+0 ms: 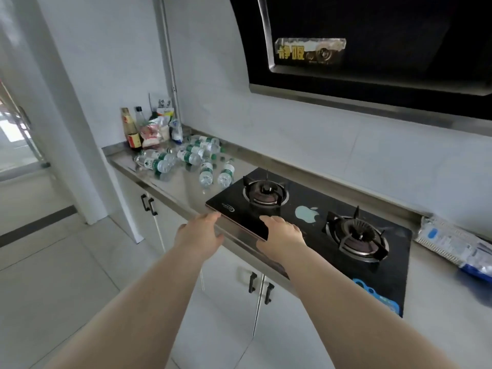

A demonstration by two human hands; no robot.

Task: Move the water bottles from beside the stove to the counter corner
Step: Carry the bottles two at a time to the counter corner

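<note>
Two clear water bottles with green labels lie on the steel counter (170,187) just left of the black stove (314,225): one bottle (206,173) and a second bottle (226,174) beside it. Several more of the same bottles lie in a heap (175,157) farther back toward the counter corner. My left hand (198,231) hovers at the stove's front left edge, empty with fingers apart. My right hand (282,234) is over the stove's front glass, also empty and spread. Both hands are well short of the bottles.
Sauce bottles (131,129) and food packets (159,126) crowd the far corner by a wall pipe. Two burners (265,193) sit on the stove; a range hood (372,43) hangs above. A plastic package (455,243) lies right of the stove. Cabinet doors with black handles (259,287) are below.
</note>
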